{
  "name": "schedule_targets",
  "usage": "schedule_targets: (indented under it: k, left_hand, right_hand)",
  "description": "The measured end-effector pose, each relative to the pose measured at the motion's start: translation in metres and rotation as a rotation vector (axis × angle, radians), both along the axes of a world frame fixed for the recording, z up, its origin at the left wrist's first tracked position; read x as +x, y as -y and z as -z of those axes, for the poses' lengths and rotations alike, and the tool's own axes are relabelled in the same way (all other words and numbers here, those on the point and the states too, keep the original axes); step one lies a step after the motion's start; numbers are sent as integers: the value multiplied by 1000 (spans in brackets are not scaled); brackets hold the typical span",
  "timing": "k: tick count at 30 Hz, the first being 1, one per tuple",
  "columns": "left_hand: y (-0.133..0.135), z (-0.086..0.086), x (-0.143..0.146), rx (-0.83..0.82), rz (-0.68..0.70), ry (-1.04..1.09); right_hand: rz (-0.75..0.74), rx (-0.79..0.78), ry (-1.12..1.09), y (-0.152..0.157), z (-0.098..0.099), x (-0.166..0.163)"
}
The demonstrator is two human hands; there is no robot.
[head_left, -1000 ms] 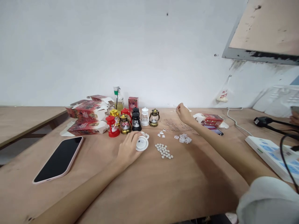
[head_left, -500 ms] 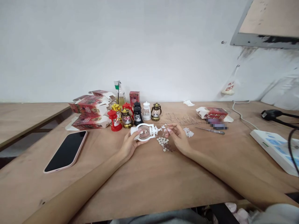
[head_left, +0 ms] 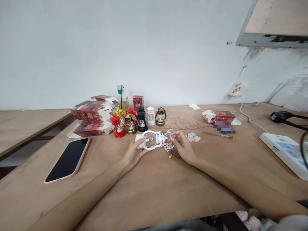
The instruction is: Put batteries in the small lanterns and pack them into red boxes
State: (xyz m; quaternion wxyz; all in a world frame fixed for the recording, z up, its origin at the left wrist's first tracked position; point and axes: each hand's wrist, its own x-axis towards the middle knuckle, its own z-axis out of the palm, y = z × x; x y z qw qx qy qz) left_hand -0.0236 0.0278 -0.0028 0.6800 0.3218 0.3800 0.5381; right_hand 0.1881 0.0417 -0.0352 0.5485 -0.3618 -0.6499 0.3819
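Note:
A small white lantern (head_left: 151,140) with a clear globe lies sideways in my left hand (head_left: 134,153), its cap pointing right. My left thumb rests on the near part of its frame, with the fingers beneath. Close to the cap, my right hand (head_left: 181,147) has thumb and index finger pinched together; whatever is between them is too small to make out. Below the fingertips lie round button-like discs (head_left: 168,147), partly hidden by my right hand. White flat pieces (head_left: 192,137) are scattered just beyond that hand.
Several finished-looking lanterns (head_left: 141,122) in red, gold, black, white and bronze stand behind. Thin bent wires (head_left: 187,123) lie to their right. Red boxes (head_left: 92,110) are stacked left, above a phone (head_left: 68,159). At right are a screwdriver-like tool (head_left: 218,135) and a power strip (head_left: 284,154).
My right hand has moved slightly left, its fingertips closer to the lantern's cap. The lantern stays in my left hand, a little lower and farther right in view.

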Motion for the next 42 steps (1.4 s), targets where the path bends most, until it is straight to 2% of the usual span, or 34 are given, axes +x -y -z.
schedule_targets:
  k: [15,18,24,27,35,42]
  left_hand:
    - [5,-3,2,-28,36,-22]
    - [6,-2,1,-8,55,-37]
    - [8,1,-1,115,128,-68]
    - [8,2,-1,124,135,-81]
    - [8,2,-2,126,167,-88]
    - [10,1,-2,165,226,-153]
  right_hand:
    - [145,-14,180,-2,3,4]
    - [185,59,259,-1,-1,5]
    - [210,301,486,1,-8,9]
    - [205,360,536,-1,-7,10]
    - [210,326,648,-2,-9,12]
    - [221,274,641,-4,-16,13]
